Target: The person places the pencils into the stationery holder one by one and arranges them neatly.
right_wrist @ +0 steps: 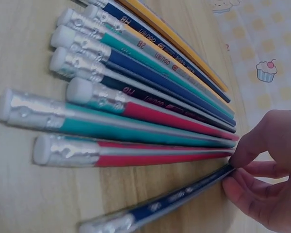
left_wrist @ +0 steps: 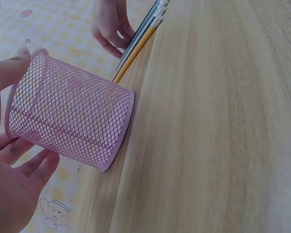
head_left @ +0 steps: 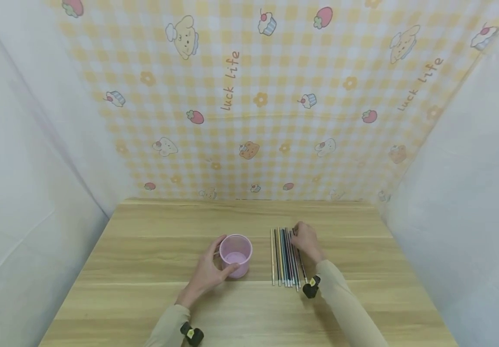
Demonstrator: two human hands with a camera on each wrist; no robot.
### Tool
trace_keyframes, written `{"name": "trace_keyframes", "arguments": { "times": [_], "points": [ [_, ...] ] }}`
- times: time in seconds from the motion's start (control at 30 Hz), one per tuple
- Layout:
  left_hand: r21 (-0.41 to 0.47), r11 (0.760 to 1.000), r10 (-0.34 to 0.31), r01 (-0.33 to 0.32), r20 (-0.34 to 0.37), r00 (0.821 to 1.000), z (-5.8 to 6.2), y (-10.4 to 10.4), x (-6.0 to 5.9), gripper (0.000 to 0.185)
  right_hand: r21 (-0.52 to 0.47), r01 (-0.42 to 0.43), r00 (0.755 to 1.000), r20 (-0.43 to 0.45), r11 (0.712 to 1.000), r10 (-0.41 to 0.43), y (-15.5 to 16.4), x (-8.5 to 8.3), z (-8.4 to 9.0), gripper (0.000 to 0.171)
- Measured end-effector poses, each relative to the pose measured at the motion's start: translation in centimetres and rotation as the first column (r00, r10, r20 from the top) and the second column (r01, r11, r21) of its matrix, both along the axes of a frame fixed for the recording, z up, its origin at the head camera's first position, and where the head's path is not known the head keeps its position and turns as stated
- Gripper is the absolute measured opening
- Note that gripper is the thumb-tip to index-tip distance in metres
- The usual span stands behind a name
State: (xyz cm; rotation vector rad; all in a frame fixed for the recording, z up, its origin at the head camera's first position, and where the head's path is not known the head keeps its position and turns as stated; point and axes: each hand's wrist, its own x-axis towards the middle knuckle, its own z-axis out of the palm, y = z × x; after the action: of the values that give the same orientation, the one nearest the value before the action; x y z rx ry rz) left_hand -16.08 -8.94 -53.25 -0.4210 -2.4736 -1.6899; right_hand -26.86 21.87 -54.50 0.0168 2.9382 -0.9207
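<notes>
A pink mesh pencil cup (head_left: 242,269) stands upright on the wooden table. My left hand (head_left: 207,273) holds it from the left, thumb at the near side and fingers round the back; in the left wrist view the mesh wall (left_wrist: 75,109) shows between thumb and fingers. To the cup's right lies a row of pencils (head_left: 285,260), their eraser ends toward me. At the row's right edge my right hand (head_left: 306,241) pinches the far end of a dark blue pencil (right_wrist: 177,195), which lies slanted away from its neighbours. Red and teal pencils (right_wrist: 150,128) lie beside it.
The wooden table (head_left: 145,260) reaches back to a yellow checked cloth (head_left: 258,125) hanging behind it. White sheets hang at the left (head_left: 28,168) and right (head_left: 462,193). Black wrist cameras sit on both sleeves.
</notes>
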Motion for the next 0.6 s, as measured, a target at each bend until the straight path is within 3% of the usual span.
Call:
{"name": "trace_keyframes", "arguments": {
  "times": [0.1,0.2,0.6],
  "points": [
    [0.013,1.000,-0.021,0.020,0.011,1.000,1.5,0.2,0.5,0.085,0.041,-0.002,1.000,0.009,0.999,0.002,-0.2,-0.1,0.3,0.035],
    [0.003,1.000,-0.031,0.031,0.013,0.999,2.2,0.3,0.7,0.083,0.086,-0.015,1.000,0.028,0.996,0.012,-0.6,0.0,0.7,0.032],
    [0.007,0.999,-0.038,0.038,0.022,0.999,2.1,0.3,0.6,0.081,0.086,-0.019,0.999,0.039,0.996,0.016,0.1,-0.2,0.6,0.031]
  ]
}}
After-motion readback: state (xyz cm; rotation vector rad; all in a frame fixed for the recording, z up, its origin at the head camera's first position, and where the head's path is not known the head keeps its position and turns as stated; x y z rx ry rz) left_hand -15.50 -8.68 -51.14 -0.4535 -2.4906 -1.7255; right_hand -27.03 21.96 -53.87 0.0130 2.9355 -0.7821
